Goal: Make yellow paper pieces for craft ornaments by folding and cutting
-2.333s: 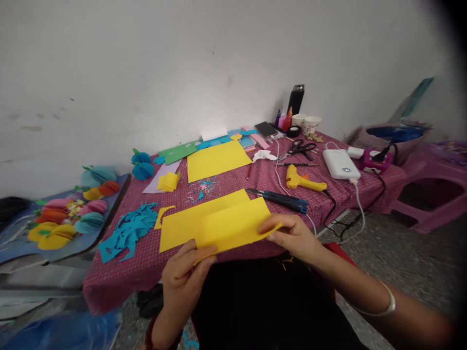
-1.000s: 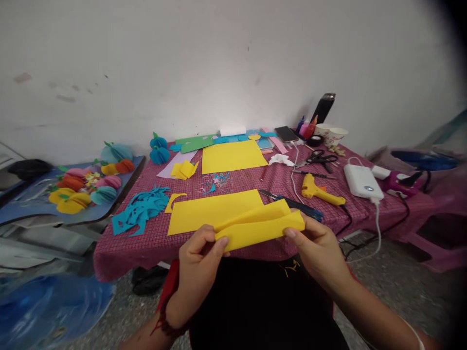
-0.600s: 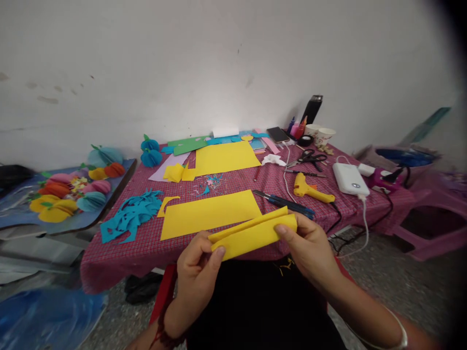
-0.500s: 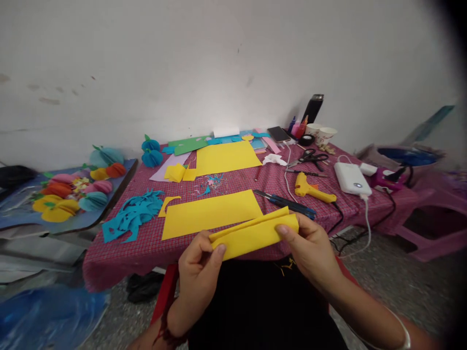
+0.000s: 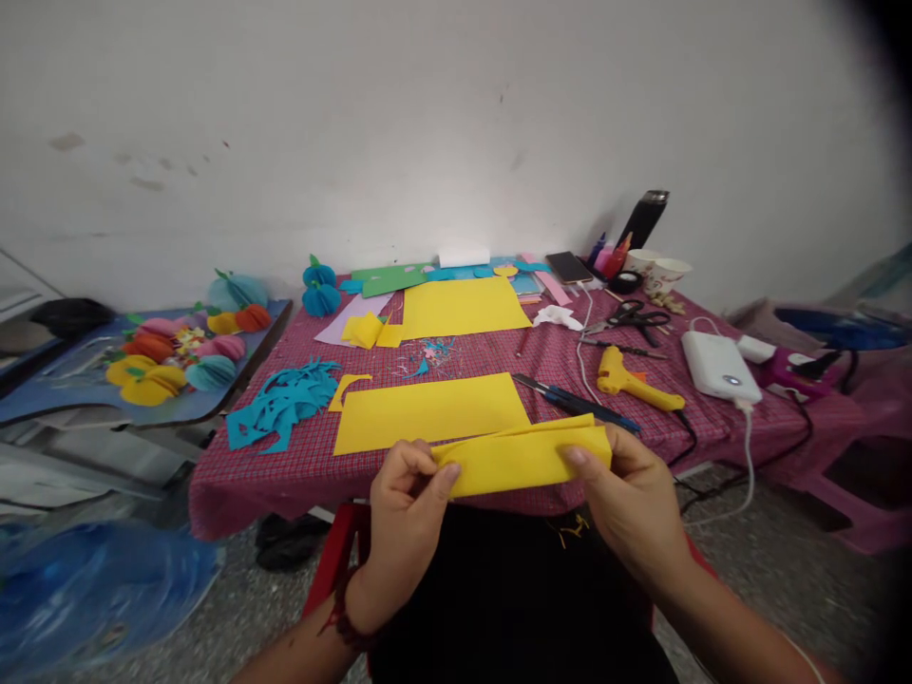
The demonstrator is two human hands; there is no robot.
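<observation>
Between my two hands, above my lap at the table's front edge, is a folded strip of yellow paper (image 5: 517, 461). My left hand (image 5: 409, 518) pinches its left end, thumb in front. At the other end my right hand (image 5: 631, 499) grips it the same way, with the fingers behind and partly hidden. The strip's layers stand slightly apart along the top. Just beyond it lies a flat yellow sheet (image 5: 427, 413), with a blue-handled cutter (image 5: 577, 401) at its right. A larger yellow sheet (image 5: 463, 309) lies farther back.
Blue paper scraps (image 5: 285, 404) are heaped at the left. Right of the sheets lie a yellow glue gun (image 5: 634, 380), black scissors (image 5: 631, 321) and a white power bank (image 5: 719, 366) with cables. Paper pumpkins (image 5: 153, 380) rest on a side table. Paper cups (image 5: 666, 275) stand at the back right.
The view has shifted, so the table appears farther right. My hands still hold the folded yellow strip, now closer to level, with its layers pressed nearer together.
</observation>
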